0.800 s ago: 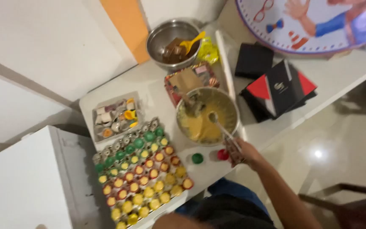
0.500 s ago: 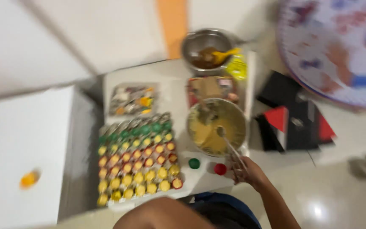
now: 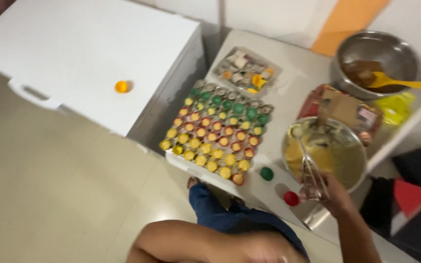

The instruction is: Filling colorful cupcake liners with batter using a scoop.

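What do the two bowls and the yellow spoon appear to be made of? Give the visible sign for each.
Batter bowl: probably metal, with a grey, slightly shiny rim.
Far bowl: likely steel, its silvery wall showing soft reflections.
Yellow spoon: probably plastic, a uniform bright colour with a matte look.

Yellow batter [image 3: 325, 158]; green, red, yellow cups [image 3: 215, 131].
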